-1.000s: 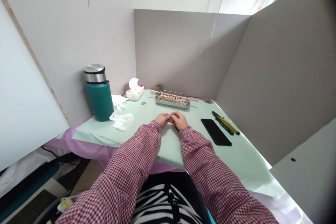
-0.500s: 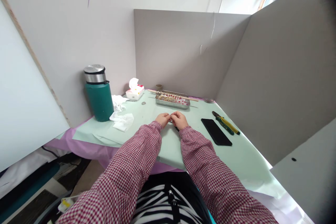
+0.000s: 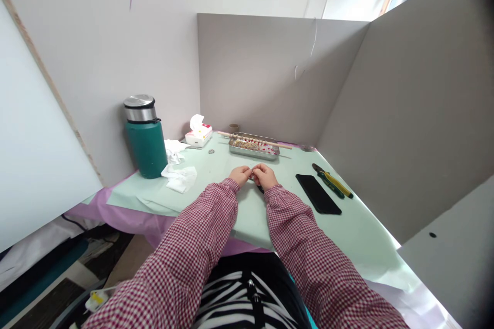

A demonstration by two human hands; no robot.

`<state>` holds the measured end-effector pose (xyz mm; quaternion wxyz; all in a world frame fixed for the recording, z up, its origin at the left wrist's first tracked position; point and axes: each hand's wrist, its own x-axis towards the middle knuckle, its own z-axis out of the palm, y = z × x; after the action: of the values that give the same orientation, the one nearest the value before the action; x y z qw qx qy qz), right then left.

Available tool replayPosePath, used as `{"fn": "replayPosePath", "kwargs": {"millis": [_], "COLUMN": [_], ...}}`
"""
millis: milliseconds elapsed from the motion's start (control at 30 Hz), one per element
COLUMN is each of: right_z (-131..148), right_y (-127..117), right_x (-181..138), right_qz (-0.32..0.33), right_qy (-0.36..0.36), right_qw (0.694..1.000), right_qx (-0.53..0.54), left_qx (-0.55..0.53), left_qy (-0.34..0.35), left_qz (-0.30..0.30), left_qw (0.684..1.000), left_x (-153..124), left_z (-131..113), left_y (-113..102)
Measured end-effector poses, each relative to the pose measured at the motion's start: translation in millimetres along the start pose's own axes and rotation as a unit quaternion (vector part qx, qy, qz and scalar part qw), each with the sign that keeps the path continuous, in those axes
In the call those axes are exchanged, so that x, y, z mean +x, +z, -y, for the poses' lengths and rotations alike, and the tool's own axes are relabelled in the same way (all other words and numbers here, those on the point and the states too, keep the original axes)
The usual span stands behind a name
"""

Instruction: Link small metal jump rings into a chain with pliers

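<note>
My left hand [image 3: 241,175] and my right hand [image 3: 264,177] meet over the middle of the table, fingertips pinched together and almost touching. Whatever they pinch is tiny and mostly covered by the fingers, so its kind cannot be made out. Beneath my right hand, a dark slender object [image 3: 260,189] shows in part beside the palm; the rest of it is hidden. Beyond the hands lies a metal tray [image 3: 253,153] holding small red and tan bits, with a thin wooden stick [image 3: 283,146] laid across its top.
At left stand a green thermos [image 3: 145,149], crumpled tissues [image 3: 180,179] and a tissue pack [image 3: 198,136]. On the right lie a black phone [image 3: 318,194] and yellow-green pliers [image 3: 332,181]. A small round cup [image 3: 233,127] sits behind the tray. Grey partitions [image 3: 270,72] enclose the table.
Both hands stay in nearly the same place, fingertips still together. Only a very slight shift of the hands shows; the other things have not moved.
</note>
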<state>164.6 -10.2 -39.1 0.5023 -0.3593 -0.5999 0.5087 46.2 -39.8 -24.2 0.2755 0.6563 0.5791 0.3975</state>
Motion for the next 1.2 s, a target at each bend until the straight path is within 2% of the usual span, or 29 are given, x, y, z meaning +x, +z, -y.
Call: {"fn": "replayPosePath", "kwargs": {"millis": [767, 933, 1200], "right_z": [2.1, 0.4, 2.7], "right_y": [-0.1, 0.2, 0.4], "right_x": [-2.4, -2.7, -3.7], "right_qz": [0.016, 0.019, 0.019], "right_qy": [-0.008, -0.037, -0.041], "right_qw": [1.000, 0.999, 0.998], "right_qx": [-0.019, -0.034, -0.046], "left_qx": [-0.085, -0.136, -0.190], "left_qy": [-0.055, -0.067, -0.096], "left_qz": [0.000, 0.013, 0.038], "left_qw": [0.995, 0.988, 0.976], "left_x": [-4.1, -6.1, -9.8], "left_z": [-3.2, -6.4, -13.2], "left_y": [1.0, -0.7, -3.6]}}
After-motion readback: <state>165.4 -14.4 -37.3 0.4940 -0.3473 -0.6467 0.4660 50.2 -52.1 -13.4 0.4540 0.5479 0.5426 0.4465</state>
